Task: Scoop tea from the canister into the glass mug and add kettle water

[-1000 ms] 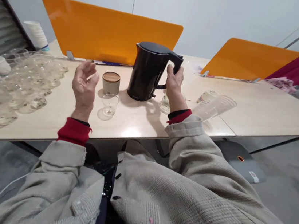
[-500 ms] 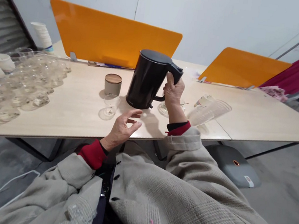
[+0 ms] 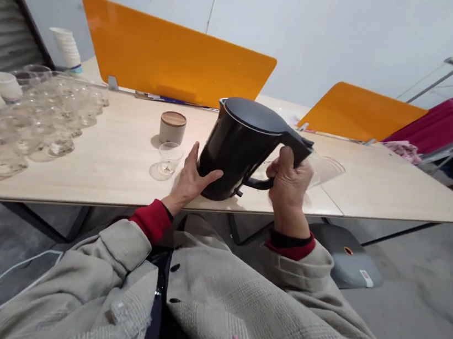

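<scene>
**Kettle lifted, tilted toward glass**

Right hand (image 3: pixel 289 186) clamped round the handle of the black plastic electric kettle (image 3: pixel 240 146); left hand (image 3: pixel 192 179) flat against its lower side, fingers spread, steadying. Kettle is held off the pale wooden table (image 3: pixel 105 170), tipped left, near its front edge. Small clear glass cup (image 3: pixel 168 156) stands just left, beside a grey jar with wooden lid (image 3: pixel 172 126). Looks like a pour setup; a pour would need the spout over the cup.
</scene>
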Demonstrator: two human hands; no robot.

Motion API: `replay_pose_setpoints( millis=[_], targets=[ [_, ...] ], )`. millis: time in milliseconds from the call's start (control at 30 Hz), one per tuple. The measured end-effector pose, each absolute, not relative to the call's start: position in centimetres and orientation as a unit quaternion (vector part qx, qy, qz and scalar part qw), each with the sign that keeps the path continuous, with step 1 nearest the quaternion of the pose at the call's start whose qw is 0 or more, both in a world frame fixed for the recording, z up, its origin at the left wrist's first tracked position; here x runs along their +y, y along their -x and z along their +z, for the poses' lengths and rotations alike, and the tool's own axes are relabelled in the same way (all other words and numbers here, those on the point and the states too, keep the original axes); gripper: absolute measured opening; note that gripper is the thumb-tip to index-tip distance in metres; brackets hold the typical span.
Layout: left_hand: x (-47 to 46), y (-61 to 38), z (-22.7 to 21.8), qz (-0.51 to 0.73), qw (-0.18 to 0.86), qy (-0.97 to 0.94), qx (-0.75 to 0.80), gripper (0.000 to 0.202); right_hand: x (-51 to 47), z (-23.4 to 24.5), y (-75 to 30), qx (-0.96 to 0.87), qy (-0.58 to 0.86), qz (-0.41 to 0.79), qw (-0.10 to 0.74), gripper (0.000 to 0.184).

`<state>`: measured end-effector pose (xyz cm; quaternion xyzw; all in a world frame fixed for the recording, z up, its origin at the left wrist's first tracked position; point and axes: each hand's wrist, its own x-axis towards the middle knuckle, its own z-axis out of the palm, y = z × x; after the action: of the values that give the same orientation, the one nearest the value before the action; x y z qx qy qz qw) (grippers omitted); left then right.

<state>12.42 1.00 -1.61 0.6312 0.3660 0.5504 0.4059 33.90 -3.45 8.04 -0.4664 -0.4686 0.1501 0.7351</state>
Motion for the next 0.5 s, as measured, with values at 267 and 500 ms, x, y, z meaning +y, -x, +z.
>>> replay_pose_setpoints(
  millis=[267,500],
  targets=[
    [0.9,-11.7,-0.4,0.494,0.532,-0.643,0.242,0.117,-5.7,9.8,-33.8,-0.48,0.463,0.121,0.735,0.068],
    [0.4,-11.7,-0.7,0.496,0.567,-0.629,0.192,0.102,-6.5,12.6,-33.8,-0.502,0.481,0.094,0.712,0.05]
  ],
)
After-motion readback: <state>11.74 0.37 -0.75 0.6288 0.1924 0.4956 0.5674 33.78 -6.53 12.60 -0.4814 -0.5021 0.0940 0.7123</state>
